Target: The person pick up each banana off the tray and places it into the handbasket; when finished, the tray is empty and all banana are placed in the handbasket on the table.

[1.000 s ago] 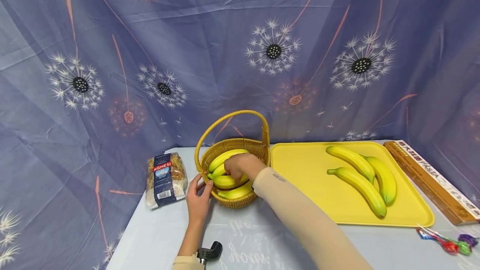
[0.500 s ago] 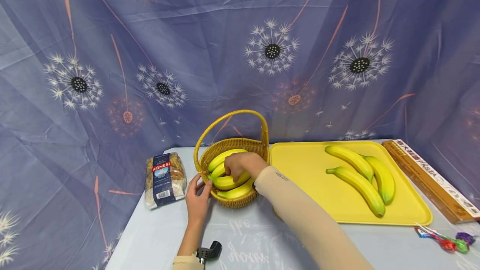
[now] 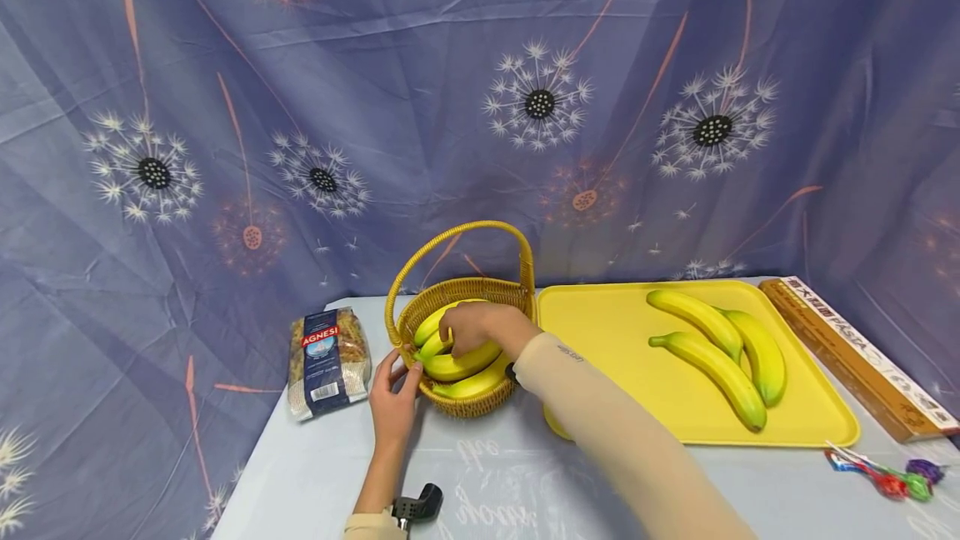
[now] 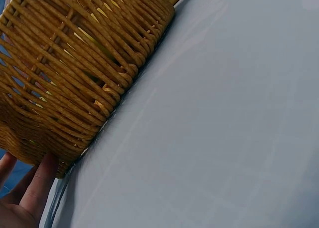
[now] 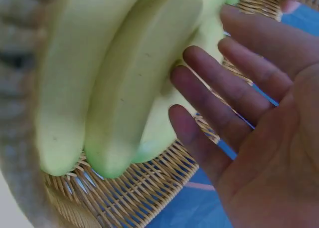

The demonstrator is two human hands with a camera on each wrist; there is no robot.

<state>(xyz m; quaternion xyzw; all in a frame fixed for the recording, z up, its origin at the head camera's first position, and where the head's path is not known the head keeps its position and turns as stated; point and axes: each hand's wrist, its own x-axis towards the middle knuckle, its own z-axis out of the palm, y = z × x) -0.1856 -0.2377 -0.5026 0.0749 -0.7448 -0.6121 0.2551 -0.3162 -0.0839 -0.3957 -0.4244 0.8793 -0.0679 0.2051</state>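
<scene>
A yellow wicker basket [image 3: 471,408] with a tall arched handle stands on the table and holds several bananas [image 3: 472,385]. My left hand [image 3: 392,408] holds the basket's left side by the handle's foot, thumb toward the front. In the left wrist view its fingers [image 4: 41,185] meet the woven wall. Over the basket, my right hand [image 3: 480,328] reaches in above the bananas. In the right wrist view its fingers [image 5: 224,101] extend spread beside the bananas, gripping none. Part of the fruit is hidden beneath that hand.
To the right lies a yellow tray [image 3: 592,332] bearing three bananas [image 3: 708,377]. A pasta bag [image 3: 327,363] is left of the basket. Beyond the tray are a long box [image 3: 855,361] and several lollipops [image 3: 888,477]. A patterned curtain [image 3: 450,107] hangs behind.
My right hand has shifted slightly left over the bananas, and its index finger has lifted away from the thumb. My left hand stays at the basket. The head view has turned slightly.
</scene>
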